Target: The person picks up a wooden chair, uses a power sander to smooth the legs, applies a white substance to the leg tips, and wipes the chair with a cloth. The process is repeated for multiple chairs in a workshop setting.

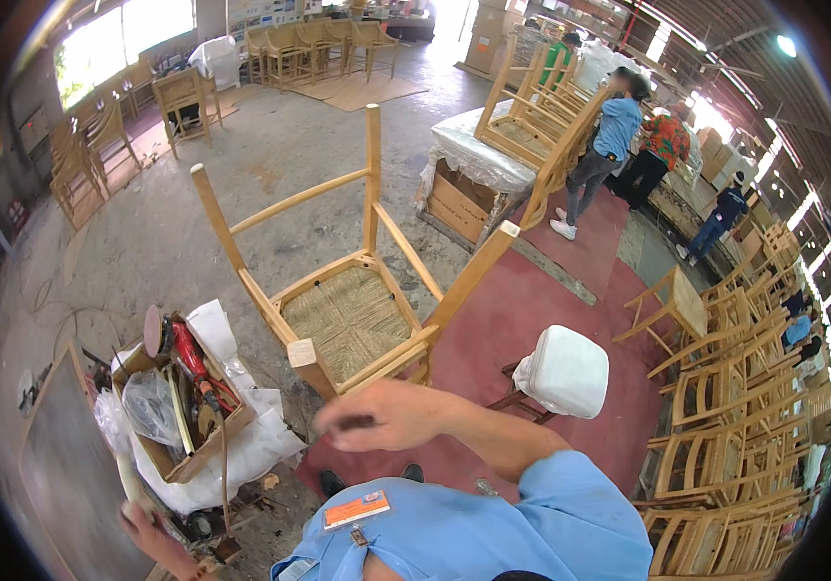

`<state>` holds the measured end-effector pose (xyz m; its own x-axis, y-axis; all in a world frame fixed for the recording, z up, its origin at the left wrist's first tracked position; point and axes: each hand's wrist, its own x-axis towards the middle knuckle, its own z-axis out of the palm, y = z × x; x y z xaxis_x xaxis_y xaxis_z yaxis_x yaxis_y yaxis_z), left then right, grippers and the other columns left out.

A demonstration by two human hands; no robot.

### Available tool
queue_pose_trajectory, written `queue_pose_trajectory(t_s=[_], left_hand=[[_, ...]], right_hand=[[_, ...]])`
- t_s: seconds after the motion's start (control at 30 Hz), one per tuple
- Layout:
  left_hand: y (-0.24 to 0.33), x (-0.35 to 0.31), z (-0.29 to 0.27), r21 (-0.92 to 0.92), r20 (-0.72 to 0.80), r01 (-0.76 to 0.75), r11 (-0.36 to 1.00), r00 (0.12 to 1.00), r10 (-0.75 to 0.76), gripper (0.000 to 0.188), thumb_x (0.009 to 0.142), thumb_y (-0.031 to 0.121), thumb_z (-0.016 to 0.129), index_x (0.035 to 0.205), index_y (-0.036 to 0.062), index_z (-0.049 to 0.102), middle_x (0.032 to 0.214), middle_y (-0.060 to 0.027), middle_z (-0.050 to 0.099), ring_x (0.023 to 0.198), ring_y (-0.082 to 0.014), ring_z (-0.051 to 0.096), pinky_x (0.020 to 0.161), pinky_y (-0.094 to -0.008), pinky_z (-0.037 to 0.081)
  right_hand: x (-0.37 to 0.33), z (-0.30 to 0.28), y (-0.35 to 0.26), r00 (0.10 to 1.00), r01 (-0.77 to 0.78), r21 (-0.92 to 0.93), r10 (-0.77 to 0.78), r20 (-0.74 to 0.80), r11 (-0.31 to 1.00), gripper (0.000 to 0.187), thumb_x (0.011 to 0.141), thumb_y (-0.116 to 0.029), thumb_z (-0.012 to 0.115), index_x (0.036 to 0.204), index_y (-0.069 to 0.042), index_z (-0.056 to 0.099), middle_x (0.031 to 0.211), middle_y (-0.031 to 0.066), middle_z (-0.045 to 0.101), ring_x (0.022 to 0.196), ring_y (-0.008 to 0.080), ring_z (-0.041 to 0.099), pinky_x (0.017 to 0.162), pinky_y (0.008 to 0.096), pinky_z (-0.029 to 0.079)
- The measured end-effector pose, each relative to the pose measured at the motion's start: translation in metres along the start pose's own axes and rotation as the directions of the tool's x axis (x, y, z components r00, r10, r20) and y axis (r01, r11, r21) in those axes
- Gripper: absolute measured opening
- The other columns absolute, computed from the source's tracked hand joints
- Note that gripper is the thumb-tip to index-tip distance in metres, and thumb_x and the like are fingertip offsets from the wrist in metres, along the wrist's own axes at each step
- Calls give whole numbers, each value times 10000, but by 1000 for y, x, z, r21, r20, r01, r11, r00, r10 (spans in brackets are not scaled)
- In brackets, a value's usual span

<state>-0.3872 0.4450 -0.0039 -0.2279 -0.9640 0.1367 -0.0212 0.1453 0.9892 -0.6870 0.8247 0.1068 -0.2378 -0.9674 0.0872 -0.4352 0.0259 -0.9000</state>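
An upturned wooden chair (353, 308) with a woven seat stands before me, legs pointing up. Just below its near leg, my right hand (377, 414) is closed, somewhat blurred, around a small dark brown piece (351, 423) whose kind I cannot make out. My left hand (151, 535) reaches low at the left, beside a cardboard box of tools (204, 455). Close above that hand is a long pale object (132, 481); whether the hand grips it is hidden by blur. A red power tool (189, 353) with a round disc lies in the box.
A white-covered stool (567, 371) stands right of the chair on red flooring. Beyond is a plastic-wrapped table (483, 136) bearing another upturned chair (532, 121). A dark framed panel (76, 474) lies at the left. Rows of chairs (725, 436) line the right; several people stand farther back.
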Motion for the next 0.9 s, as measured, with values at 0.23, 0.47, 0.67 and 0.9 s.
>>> queue_pose_trajectory(t_s=[0.23,0.47,0.67,0.9], left_hand=[[177,-45,176,83,549,-777,624,558,622,485,708,-77,689,1151,30,523,1095,-109,545,1007,-225,548,853,-321,454],[249,-79,232,-377,635,-894,244,-58,770,630,575,-51,777,1150,54,540,1113,-142,561,958,-329,587,800,-391,503],[206,-77,251,-428,592,-755,497,180,785,746,615,32,815,1284,48,487,1246,-142,552,1076,-292,587,896,-381,485],[113,-115,298,-353,810,-154,923,444,384,523,740,70,787,1180,19,508,1094,-86,583,983,-149,567,808,-278,482]], right_hand=[[65,-15,-97,732,103,-837,-610,-302,538,419,791,-142,671,1185,-46,565,1065,93,578,990,279,568,799,390,500],[35,-29,-91,831,-192,-768,-316,-459,612,437,749,-123,692,1162,-56,567,1088,95,594,1006,283,592,837,393,510],[-8,-53,-84,701,-222,-479,-202,-684,849,351,765,-135,706,1086,-71,581,995,94,637,887,248,637,770,368,519],[-9,-52,-62,593,252,72,-96,-799,965,373,771,-27,736,1092,-73,550,988,52,637,856,97,604,664,236,507]])
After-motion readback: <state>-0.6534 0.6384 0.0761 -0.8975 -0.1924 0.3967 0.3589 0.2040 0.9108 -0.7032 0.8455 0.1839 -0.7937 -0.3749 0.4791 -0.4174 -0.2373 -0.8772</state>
